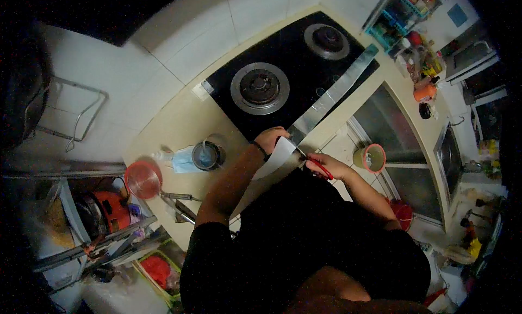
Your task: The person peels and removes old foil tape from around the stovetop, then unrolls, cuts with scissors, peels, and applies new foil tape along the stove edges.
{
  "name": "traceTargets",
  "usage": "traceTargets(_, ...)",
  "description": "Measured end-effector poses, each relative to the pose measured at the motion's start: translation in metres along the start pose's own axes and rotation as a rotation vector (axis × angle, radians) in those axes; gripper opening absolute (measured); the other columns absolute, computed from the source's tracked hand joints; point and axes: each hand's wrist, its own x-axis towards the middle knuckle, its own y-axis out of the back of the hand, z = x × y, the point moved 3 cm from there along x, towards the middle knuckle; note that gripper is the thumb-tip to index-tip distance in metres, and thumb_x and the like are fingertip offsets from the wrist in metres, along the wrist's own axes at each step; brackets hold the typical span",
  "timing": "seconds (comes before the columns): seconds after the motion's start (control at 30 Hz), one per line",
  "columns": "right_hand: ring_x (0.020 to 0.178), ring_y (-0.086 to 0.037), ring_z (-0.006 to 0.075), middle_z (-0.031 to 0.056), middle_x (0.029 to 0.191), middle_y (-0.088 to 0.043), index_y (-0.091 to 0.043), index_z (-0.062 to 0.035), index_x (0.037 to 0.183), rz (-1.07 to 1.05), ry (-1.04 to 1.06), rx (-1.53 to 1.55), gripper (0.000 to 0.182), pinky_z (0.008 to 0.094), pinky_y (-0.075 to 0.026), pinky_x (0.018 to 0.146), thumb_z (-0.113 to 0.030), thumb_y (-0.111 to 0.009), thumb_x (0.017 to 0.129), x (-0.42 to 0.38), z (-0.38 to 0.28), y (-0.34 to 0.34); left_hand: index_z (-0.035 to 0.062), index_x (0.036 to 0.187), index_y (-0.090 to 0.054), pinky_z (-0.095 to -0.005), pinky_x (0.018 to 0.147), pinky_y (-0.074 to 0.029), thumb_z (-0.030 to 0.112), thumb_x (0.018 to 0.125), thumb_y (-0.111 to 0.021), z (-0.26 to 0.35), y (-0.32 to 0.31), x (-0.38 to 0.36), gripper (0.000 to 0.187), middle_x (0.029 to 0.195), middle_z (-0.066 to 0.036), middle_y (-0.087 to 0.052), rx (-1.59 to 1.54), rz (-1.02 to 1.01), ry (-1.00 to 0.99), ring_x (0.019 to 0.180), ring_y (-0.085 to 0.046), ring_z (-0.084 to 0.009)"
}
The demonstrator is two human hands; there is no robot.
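Note:
A long, shiny silver foil strip (331, 94) stretches over the front of the black gas stove (225, 91). At its near end a white curled sheet (279, 159) hangs down by my left hand (270, 140), whose fingers are closed on the strip at the counter edge. My right hand (333, 167) grips red-handled scissors (321, 170), their blades pointing at the strip's near end, close to my left fingers. A dark band circles my left wrist.
Left on the counter are a metal cup (208, 155), a blue face mask (184, 159), a red strainer (143, 180) and a knife (185, 211). A bin (370, 158) stands on the floor. Bottles (425, 92) crowd the right-hand counter before the sink (450, 156).

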Motion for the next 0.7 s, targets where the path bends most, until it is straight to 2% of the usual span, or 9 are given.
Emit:
traceTargets(0.03,0.055,-0.044,0.0055,-0.0042,0.069,-0.046,-0.05,-0.0115,0.116,-0.008,0.007,0.004,0.05,0.0192,-0.036,0.047,-0.053,-0.051,0.088,0.001,0.003,0.0,0.0038,0.091,-0.061,-0.0317,0.072,-0.046,0.009,0.066,-0.07,-0.018,-0.004,0.001,0.027,0.087,-0.011,-0.059,-0.213,-0.014,0.149,0.083,-0.059,-0.0261)
traceTargets(0.1,0.056,-0.044,0.0056,-0.0042,0.07,-0.046,-0.05,-0.0112,0.117,-0.016,-0.015,0.015,0.05,0.0194,-0.036,0.047,-0.052,-0.051,0.087,0.006,0.012,0.002,0.0039,0.091,-0.061,-0.0316,0.073,-0.046,0.009,0.066,-0.071,-0.043,-0.012,0.0,0.028,0.088,-0.011,-0.059,-0.427,-0.026,0.3,0.083,-0.059,-0.0259)
traceTargets(0.2,0.057,-0.044,0.0055,-0.0044,0.071,-0.047,-0.049,-0.0106,0.119,-0.01,-0.031,0.01,0.051,0.0195,-0.036,0.048,-0.05,-0.053,0.087,0.008,0.014,0.004,0.0042,0.092,-0.059,-0.0313,0.073,-0.046,0.01,0.067,-0.071,-0.051,-0.016,-0.002,0.028,0.088,-0.011,-0.06,-0.51,-0.039,0.35,0.083,-0.06,-0.0242)
traceTargets(0.3,0.057,-0.044,0.0053,-0.0047,0.071,-0.047,-0.048,-0.0103,0.12,0.006,-0.037,0.001,0.051,0.0194,-0.035,0.048,-0.049,-0.054,0.087,0.006,0.008,0.003,0.0048,0.092,-0.058,-0.031,0.072,-0.046,0.011,0.069,-0.071,-0.051,-0.016,-0.006,0.028,0.087,-0.01,-0.061,-0.473,-0.085,0.402,0.083,-0.06,-0.0218)
traceTargets(0.43,0.056,-0.043,0.0052,-0.005,0.071,-0.046,-0.049,-0.0097,0.12,-0.012,-0.072,0.002,0.052,0.0194,-0.034,0.047,-0.05,-0.054,0.087,0.007,0.013,0.005,0.0052,0.092,-0.058,-0.0302,0.071,-0.046,0.012,0.069,-0.073,-0.056,-0.018,-0.005,0.028,0.086,-0.009,-0.062,-0.438,-0.101,0.36,0.082,-0.06,-0.0199)
traceTargets(0.5,0.056,-0.043,0.0052,-0.0051,0.07,-0.046,-0.049,-0.0095,0.119,-0.01,-0.058,-0.001,0.052,0.0195,-0.034,0.047,-0.05,-0.054,0.087,0.008,0.01,0.003,0.0054,0.091,-0.059,-0.03,0.071,-0.046,0.012,0.068,-0.073,-0.035,-0.013,-0.005,0.028,0.086,-0.009,-0.061,-0.459,-0.101,0.338,0.081,-0.06,-0.0196)
traceTargets(0.57,0.055,-0.042,0.0052,-0.0053,0.069,-0.045,-0.049,-0.0093,0.119,-0.009,-0.044,-0.004,0.053,0.0196,-0.034,0.047,-0.051,-0.053,0.087,0.007,0.008,0.003,0.0056,0.091,-0.059,-0.0298,0.071,-0.046,0.012,0.068,-0.073,0.041,0.009,-0.001,0.028,0.085,-0.009,-0.061,0.039,-0.072,0.213,0.081,-0.06,-0.0191)
traceTargets(0.7,0.054,-0.042,0.0055,-0.0054,0.067,-0.044,-0.049,-0.0089,0.119,-0.01,-0.01,-0.027,0.054,0.0197,-0.034,0.046,-0.052,-0.052,0.087,0.008,0.006,0.004,0.0057,0.09,-0.059,-0.0299,0.071,-0.046,0.011,0.067,-0.073,0.042,0.008,0.0,0.028,0.085,-0.008,-0.061,0.04,-0.069,0.207,0.081,-0.06,-0.0187)
